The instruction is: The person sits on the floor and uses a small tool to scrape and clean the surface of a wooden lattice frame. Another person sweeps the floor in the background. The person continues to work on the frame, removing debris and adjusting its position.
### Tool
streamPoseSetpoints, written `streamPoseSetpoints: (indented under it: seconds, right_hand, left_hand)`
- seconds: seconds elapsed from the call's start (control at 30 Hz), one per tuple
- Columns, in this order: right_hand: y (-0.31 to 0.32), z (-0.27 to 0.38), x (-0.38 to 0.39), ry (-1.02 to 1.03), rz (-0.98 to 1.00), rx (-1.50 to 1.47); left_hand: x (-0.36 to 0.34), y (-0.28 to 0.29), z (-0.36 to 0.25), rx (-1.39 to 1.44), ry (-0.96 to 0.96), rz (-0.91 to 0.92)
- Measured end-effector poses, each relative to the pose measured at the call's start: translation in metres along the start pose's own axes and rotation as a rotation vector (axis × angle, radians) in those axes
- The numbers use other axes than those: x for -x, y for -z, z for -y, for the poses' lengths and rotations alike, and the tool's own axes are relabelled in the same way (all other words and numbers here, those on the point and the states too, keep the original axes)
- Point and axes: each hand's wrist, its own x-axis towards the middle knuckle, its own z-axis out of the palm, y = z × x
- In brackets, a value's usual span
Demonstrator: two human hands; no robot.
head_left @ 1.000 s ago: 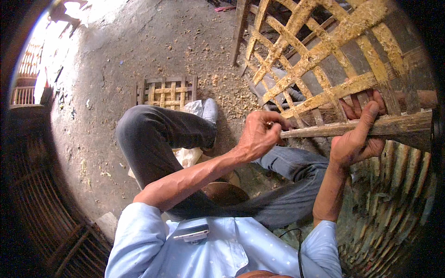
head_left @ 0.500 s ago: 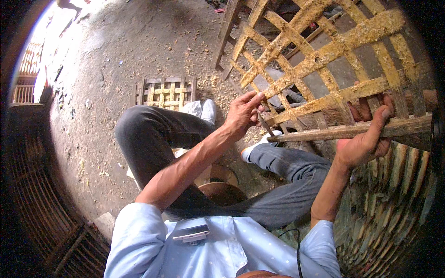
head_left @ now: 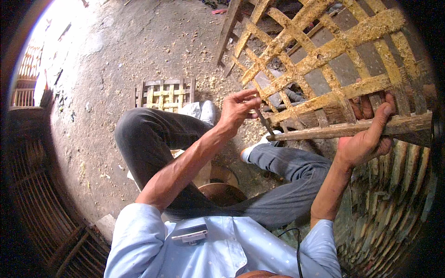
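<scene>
A large wooden lattice panel (head_left: 320, 95), its crossed slats coated with a crumbly yellow crust, stands tilted in front of me at the upper right. My right hand (head_left: 368, 132) is closed around its lower wooden bar, thumb on the near side and fingers showing through the gaps behind. Beside the panel's left edge is my left hand (head_left: 237, 110), fingers loosely bent and apart, tips at or very near a thin dark slat there. Nothing shows in the left hand. Whether its fingertips touch the slat is hard to tell.
A smaller yellow-crusted lattice (head_left: 163, 95) lies on the crumb-strewn floor (head_left: 111, 83) beyond my left knee. A round brown object (head_left: 221, 194) is between my legs. Ribbed slatted baskets stand at lower left (head_left: 37, 199) and lower right (head_left: 389, 199).
My left hand has drawn slightly left, away from the panel's edge, and its fingers have loosened. The right hand keeps its hold; the panel has barely shifted.
</scene>
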Motion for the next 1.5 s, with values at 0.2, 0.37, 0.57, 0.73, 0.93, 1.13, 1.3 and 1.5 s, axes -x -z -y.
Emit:
streamPoseSetpoints:
  seconds: [0.2, 0.37, 0.57, 0.73, 0.93, 1.13, 1.3, 1.5]
  right_hand:
    - [-0.005, -0.003, 0.007, -0.009, -0.013, 0.073]
    - [0.015, -0.027, 0.01, -0.145, 0.022, -0.017]
    - [0.01, -0.023, 0.022, 0.111, 0.099, 0.17]
    - [0.0, -0.017, 0.019, 0.053, 0.097, 0.165]
    - [0.012, -0.028, 0.011, 0.114, 0.136, 0.268]
    - [0.037, -0.042, 0.004, 0.393, 0.28, 0.464]
    - [0.036, -0.05, 0.003, 0.174, 0.113, 0.397]
    - [0.037, -0.043, -0.003, 0.513, 0.166, 0.572]
  left_hand:
    - [0.002, -0.008, 0.027, -0.292, -0.222, -0.031]
    - [0.03, -0.031, 0.062, -0.701, -0.441, 0.055]
    - [0.034, -0.024, 0.021, -0.57, -0.074, 0.238]
    - [0.022, -0.019, 0.062, -0.738, -0.518, 0.063]
    - [0.021, -0.022, 0.044, -0.516, -0.151, 0.079]
    - [0.036, -0.025, 0.008, -0.051, 0.206, 0.008]
    - [0.029, -0.017, 0.014, 0.301, 0.139, 0.082]
    - [0.026, -0.019, 0.009, 0.454, 0.124, 0.155]
